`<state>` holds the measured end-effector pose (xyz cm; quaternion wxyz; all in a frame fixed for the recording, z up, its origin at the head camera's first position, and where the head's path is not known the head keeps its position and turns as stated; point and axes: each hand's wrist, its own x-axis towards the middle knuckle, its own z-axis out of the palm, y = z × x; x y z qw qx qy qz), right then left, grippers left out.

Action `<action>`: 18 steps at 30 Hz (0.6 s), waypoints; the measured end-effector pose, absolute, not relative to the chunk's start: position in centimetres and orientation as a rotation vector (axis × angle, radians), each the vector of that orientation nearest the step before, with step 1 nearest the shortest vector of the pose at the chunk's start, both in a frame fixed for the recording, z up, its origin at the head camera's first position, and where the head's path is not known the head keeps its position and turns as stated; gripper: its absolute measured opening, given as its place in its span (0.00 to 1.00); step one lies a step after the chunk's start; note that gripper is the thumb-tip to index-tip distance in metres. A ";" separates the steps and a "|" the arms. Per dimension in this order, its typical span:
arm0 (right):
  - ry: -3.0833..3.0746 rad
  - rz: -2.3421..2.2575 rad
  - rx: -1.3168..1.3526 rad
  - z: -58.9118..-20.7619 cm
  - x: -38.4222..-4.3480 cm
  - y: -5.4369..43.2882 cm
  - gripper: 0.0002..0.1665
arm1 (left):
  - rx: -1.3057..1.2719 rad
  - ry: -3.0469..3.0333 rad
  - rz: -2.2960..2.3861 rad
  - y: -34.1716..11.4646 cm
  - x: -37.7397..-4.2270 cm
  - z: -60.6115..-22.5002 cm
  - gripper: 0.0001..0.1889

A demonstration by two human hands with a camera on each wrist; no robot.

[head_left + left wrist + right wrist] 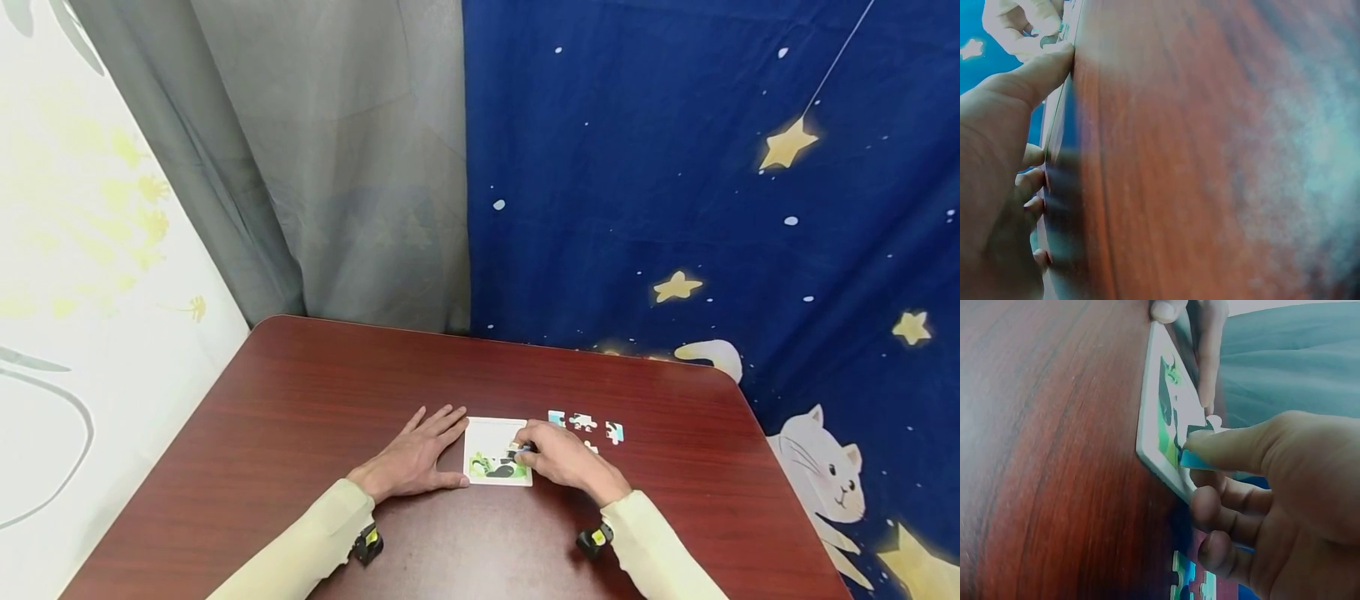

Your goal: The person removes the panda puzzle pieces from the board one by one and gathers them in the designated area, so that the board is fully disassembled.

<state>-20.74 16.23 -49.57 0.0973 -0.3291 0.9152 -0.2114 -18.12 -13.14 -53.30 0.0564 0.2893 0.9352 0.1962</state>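
Observation:
A white puzzle tray [491,429] lies flat on the table, its lower part filled with a green, black and white picture. My left hand [416,458] is spread at the tray's left side, with the thumb by the lower corner and the fingertips near the upper one. Between thumb and fingers, my right hand [562,457] pinches a puzzle piece [1196,460] with blue and dark parts. In the right wrist view that piece is tilted over the tray's right part; whether it touches the picture I cannot tell. The thumb covers part of it.
Several loose puzzle pieces [582,422] lie right of the tray, one partly hidden behind the right hand. The reddish-brown table [337,375] ends at a grey curtain [375,208] and a blue star-patterned cloth [600,208].

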 end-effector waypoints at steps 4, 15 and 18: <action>2.699 -0.640 -0.981 -49.6 -20.7 16.2 0.11 | 0.863 2.836 0.578 -13.1 -18.0 -53.2 0.51; 2.627 -0.789 -0.829 -48.8 -20.6 16.9 0.06 | 0.884 2.837 0.589 -13.2 -18.0 -53.1 0.51; 2.623 -0.813 -0.821 -48.6 -20.6 17.4 0.05 | 0.887 2.835 0.581 -13.1 -18.1 -53.0 0.51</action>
